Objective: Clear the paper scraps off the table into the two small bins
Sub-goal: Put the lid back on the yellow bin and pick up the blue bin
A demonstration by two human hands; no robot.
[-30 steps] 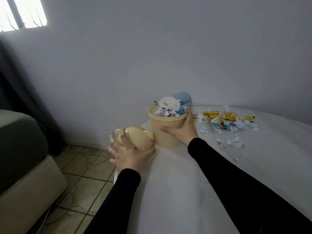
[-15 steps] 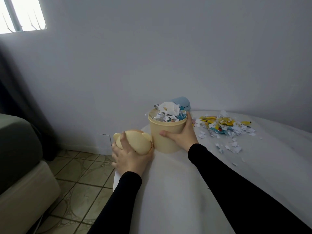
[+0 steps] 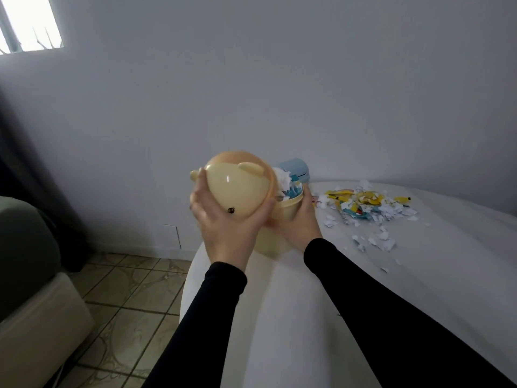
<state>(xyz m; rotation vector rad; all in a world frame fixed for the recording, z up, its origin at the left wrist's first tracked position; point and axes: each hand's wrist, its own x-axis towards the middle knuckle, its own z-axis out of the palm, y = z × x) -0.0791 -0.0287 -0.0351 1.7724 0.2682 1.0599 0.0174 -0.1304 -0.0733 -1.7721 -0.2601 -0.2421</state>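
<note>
The yellow bin (image 3: 282, 217) stood heaped with scraps, gripped by the right hand (image 3: 303, 222); the left hand (image 3: 223, 228) clasped its domed lid (image 3: 237, 189) above the rim; a scrap pile (image 3: 366, 208) lay unswept on the table (image 3: 307, 317); the blue bin (image 3: 295, 170) waited behind.

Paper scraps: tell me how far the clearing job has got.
Done: the yellow bin is heaped with scraps above its rim. In hand: the left hand holds the domed yellow lid beside the bin's mouth, while the right hand grips the bin. Left: a pile of paper scraps lies on the table, and the blue bin behind is mostly hidden.
</note>
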